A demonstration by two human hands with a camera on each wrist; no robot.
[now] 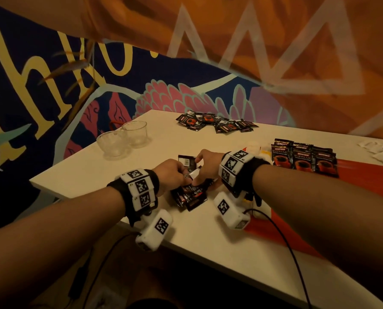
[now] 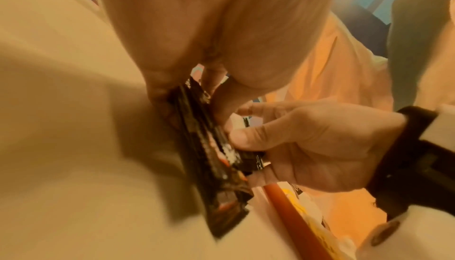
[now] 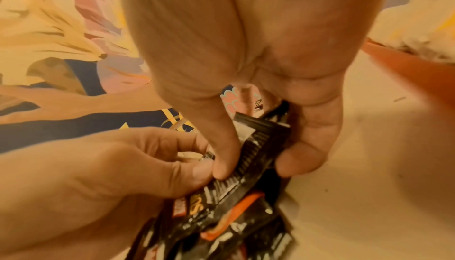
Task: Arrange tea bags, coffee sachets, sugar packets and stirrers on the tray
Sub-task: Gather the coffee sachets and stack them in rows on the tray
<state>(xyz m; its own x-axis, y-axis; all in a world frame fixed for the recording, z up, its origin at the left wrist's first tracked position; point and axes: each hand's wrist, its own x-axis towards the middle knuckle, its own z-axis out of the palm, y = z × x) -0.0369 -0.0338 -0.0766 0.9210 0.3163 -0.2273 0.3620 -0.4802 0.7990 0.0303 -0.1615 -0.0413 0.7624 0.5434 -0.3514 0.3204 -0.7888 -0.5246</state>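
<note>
Black foil coffee sachets [image 1: 189, 192] lie bunched between both hands on the white table [image 1: 92, 172]. Left hand [image 1: 170, 172] and right hand [image 1: 208, 161] pinch the bundle from opposite sides, probably squaring it for the red tray [image 1: 368, 172] beyond the right wrist.

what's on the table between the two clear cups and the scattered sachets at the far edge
Nothing: in the head view the white table is bare between the clear cups and the far scattered sachets.
</note>
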